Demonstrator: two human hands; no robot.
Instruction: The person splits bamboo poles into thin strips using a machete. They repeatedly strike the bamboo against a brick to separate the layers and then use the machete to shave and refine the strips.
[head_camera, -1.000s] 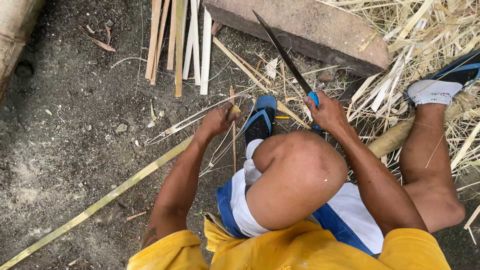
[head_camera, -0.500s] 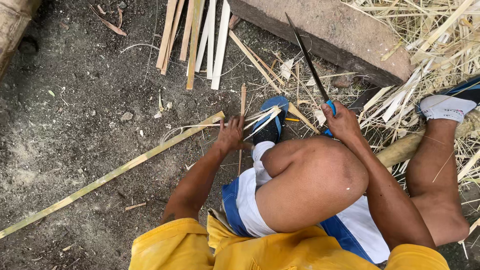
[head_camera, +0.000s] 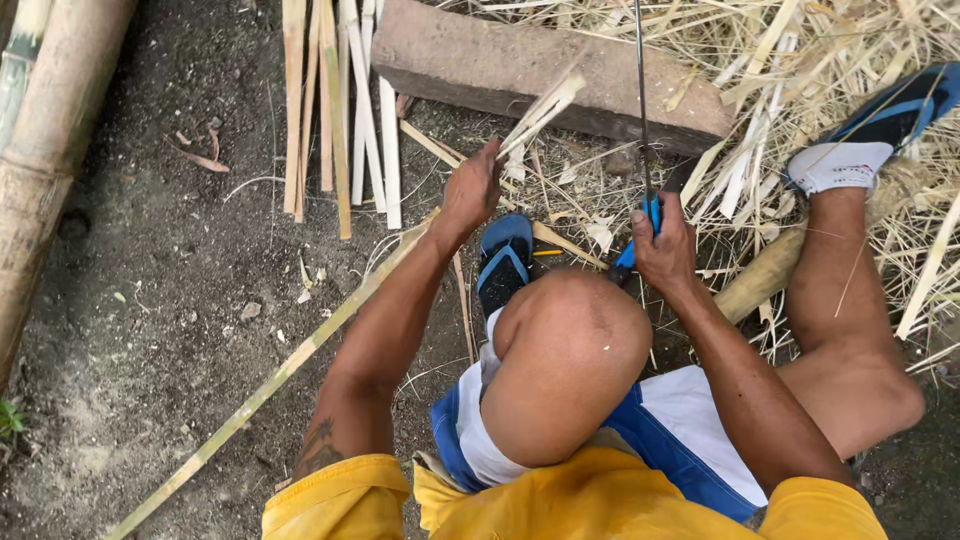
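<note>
Bamboo strips in left hand; right hand grips knife.

Shirt: yellow, short sleeves.
Shorts: blue with white panels.
Sandals: blue with black straps, one on each foot.
Sock: white, on the right foot.
Left arm: dark tattoo above the elbow.

We see pale yellow bamboo strips at 11 o'clock, a grey-brown stone block at 12, straw-yellow shavings at 2. The knife has a dark blade and blue handle. Sandals are blue, shorts blue and white, sleeves yellow.
</note>
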